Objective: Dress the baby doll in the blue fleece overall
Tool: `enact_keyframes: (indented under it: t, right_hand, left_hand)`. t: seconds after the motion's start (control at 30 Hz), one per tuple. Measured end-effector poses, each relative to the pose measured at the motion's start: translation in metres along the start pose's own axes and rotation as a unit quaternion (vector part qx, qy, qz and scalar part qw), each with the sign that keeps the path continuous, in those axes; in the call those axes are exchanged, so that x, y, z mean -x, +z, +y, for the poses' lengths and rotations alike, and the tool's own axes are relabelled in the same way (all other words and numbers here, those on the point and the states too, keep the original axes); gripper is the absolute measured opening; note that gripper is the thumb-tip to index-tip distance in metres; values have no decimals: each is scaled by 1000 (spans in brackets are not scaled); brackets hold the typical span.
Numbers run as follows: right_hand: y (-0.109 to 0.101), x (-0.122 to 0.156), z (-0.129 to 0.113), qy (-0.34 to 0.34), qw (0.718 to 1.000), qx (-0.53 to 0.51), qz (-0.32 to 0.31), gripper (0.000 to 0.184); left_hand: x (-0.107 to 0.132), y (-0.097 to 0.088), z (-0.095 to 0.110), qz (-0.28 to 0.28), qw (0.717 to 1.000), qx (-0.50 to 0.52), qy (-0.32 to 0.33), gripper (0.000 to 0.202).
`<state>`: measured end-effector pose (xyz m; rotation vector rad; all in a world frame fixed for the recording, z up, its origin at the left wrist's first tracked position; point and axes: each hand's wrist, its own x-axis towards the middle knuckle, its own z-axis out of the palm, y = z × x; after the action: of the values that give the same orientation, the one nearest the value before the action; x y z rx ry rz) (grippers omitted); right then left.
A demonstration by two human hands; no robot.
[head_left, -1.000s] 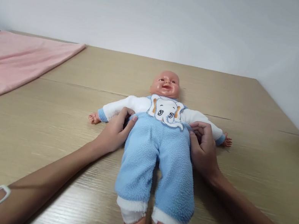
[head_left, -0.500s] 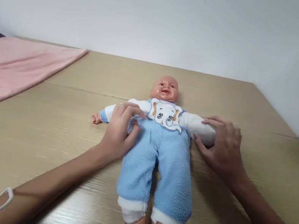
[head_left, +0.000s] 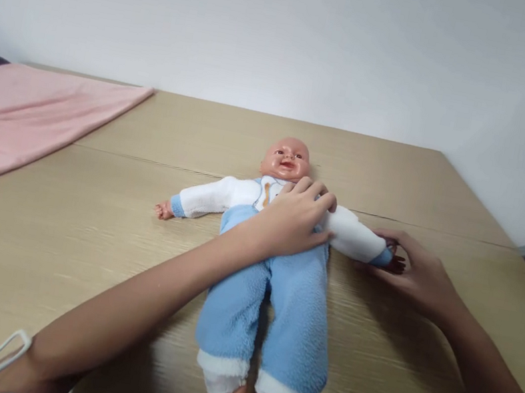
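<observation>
A baby doll (head_left: 291, 323) lies on its back, head away from me, in a fleecy blue and white outfit with its arms stretched sideways. My left hand (head_left: 296, 219) reaches across its chest, covering most of the elephant patch (head_left: 266, 192). Its fingers and thumb curve around the shoulder end of the doll's white sleeve (head_left: 354, 235) on the right. At that sleeve's blue cuff (head_left: 382, 257), my right hand (head_left: 418, 275) has thumb and fingers on either side, close to the doll's small hand. The doll's feet are cut off by the frame's bottom edge.
A pink cloth (head_left: 38, 109) is spread over the left part of the wooden table (head_left: 91, 247). Behind the table stands a pale wall (head_left: 290, 39). Dark objects, partly visible, sit beyond the table's left and right edges. A white loop band (head_left: 0, 357) circles my left wrist.
My left hand has moved right, from the doll's left-side flank onto its chest and shoulder. My right hand has slid outward along the sleeve to the cuff. The doll has shifted slightly left.
</observation>
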<state>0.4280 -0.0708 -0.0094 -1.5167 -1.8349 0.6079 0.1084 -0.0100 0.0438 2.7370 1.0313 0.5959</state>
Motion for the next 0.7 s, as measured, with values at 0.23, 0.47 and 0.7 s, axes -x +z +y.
enact_keyframes:
  t: [0.23, 0.47, 0.7]
  right_hand:
    - [-3, 5, -31, -98, 991, 32, 89, 60]
    - [27, -4, -79, -163, 980, -32, 112, 46]
    - [70, 5, -53, -139, 941, -250, 182, 51]
  left_hand:
    - [-9, 3, 0, -11, 998, 3, 56, 53]
    - [-6, 7, 3, 7, 999, 8, 50, 54]
    - [-1, 6, -4, 75, 994, 78, 14, 39]
